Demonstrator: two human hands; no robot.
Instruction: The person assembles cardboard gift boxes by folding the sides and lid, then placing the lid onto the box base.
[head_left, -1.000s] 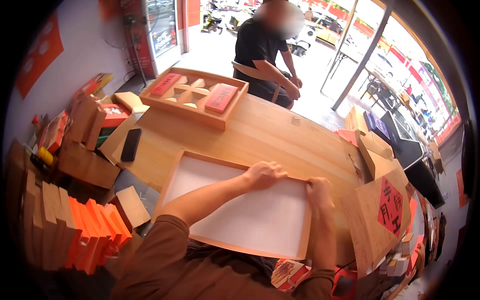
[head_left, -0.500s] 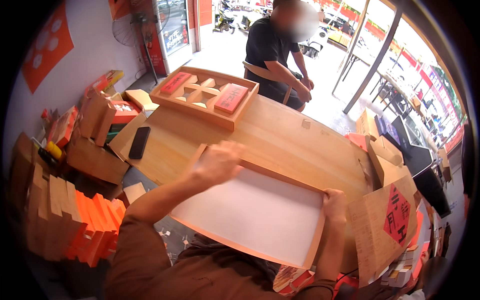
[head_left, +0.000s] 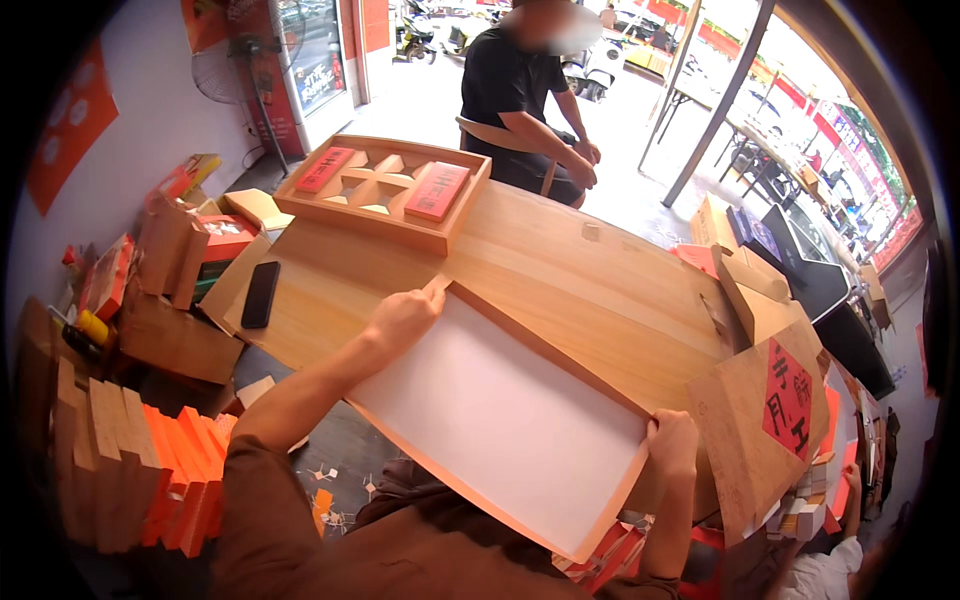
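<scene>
Between my hands is a shallow cardboard box lid (head_left: 500,420), its white inner face turned up and its rim tan. My left hand (head_left: 405,318) pinches the far left corner. At the right end, my right hand (head_left: 670,440) is closed around the rim near the far right corner. The lid is slanted, its near edge over my lap. Farther off on the wooden table (head_left: 590,270) sits an open tan gift box (head_left: 440,243) with a divided insert. Two red packets, one left (head_left: 324,170) and one right (head_left: 438,191), lie in it; several compartments between them hold nothing.
A black phone (head_left: 260,295) lies at the table's left edge. Stacked cardboard (head_left: 110,460) and orange boxes (head_left: 190,470) stand at lower left. A brown carton (head_left: 750,430) with a red diamond is at right. Beyond the table sits a person in black (head_left: 510,100).
My left hand, blurred over the lid's far edge before, now grips its far left corner. The lid has tilted and its near edge dropped lower. The whole view has shifted slightly.
</scene>
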